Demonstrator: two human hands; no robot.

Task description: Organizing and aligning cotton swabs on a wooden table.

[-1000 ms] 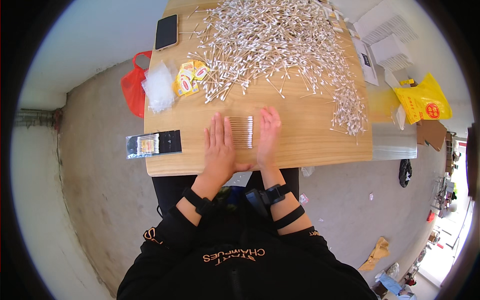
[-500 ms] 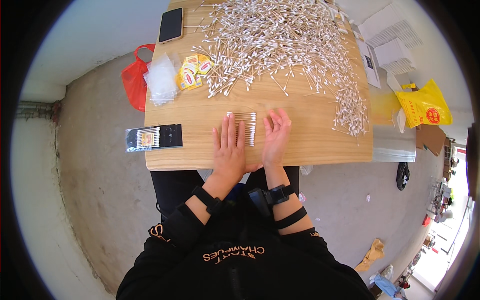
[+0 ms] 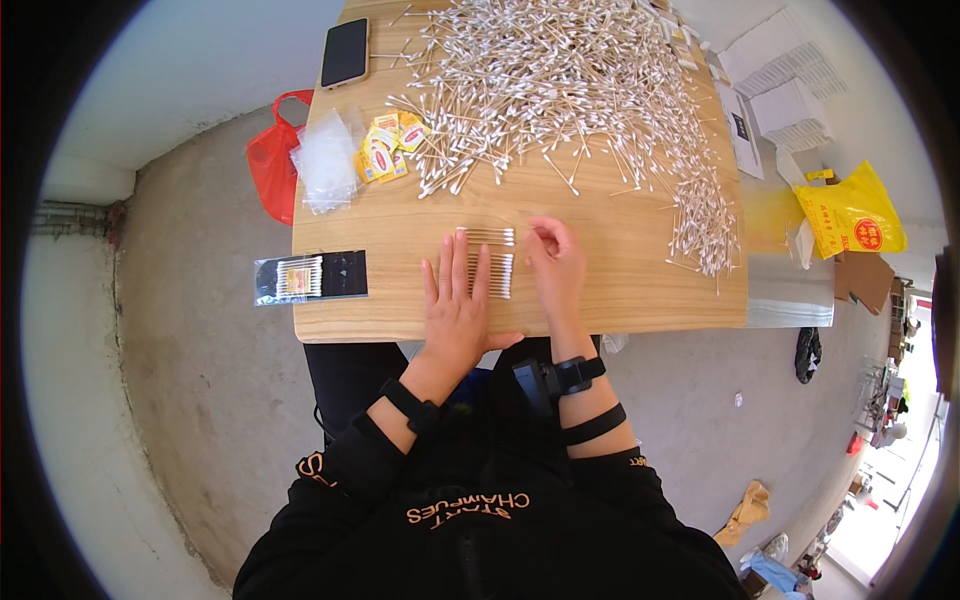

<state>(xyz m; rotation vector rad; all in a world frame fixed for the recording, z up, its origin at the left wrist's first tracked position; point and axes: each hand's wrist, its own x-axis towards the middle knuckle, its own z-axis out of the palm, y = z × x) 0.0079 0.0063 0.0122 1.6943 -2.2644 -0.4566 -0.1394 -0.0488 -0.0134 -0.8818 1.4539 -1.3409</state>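
A neat row of cotton swabs point(image 3: 500, 275) lies side by side near the front edge of the table, split by a narrow gap into a far group and a near group. My left hand point(image 3: 458, 305) rests flat across the left part of the row, fingers stretched out and thumb spread, hiding those ends. Just right of the swab tips, my right hand point(image 3: 556, 262) hovers with its fingers curled in; I see nothing between them. Farther back spreads a large heap of loose cotton swabs point(image 3: 560, 90).
To the left lies a clear packet of swabs point(image 3: 298, 277) on a black strip point(image 3: 345, 272). Beyond are clear plastic bags point(image 3: 327, 165), yellow labels point(image 3: 385, 150) and a phone point(image 3: 345, 52). A red bag point(image 3: 272, 160) hangs at the left edge; a yellow bag point(image 3: 855, 215) sits right.
My right hand has gone from loosely opened to curled fingers and turned palm-down beside the row. A gap now shows in the swab row. My left hand stays in place.
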